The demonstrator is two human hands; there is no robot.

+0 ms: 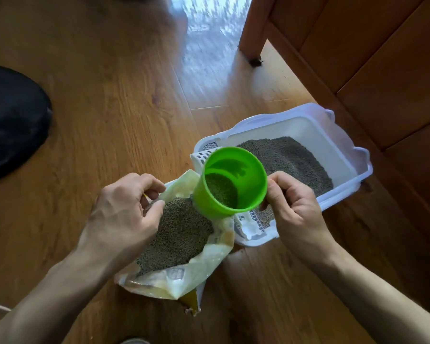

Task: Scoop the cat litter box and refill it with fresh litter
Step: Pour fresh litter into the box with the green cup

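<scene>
left hand: bare | right hand: bare | forearms: bare, unsleeved

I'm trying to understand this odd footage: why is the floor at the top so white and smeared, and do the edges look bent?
Head view: window glare washes out the wooden floor and looks streaked by motion blur; the green cup and litter box stay fairly sharp; the wide-angle lens bows the forearms and cabinet near the edges.

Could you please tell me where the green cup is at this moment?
In the head view the green cup is near centre, gripped by the right hand, above the gap between the open litter bag and the white litter box.
</scene>
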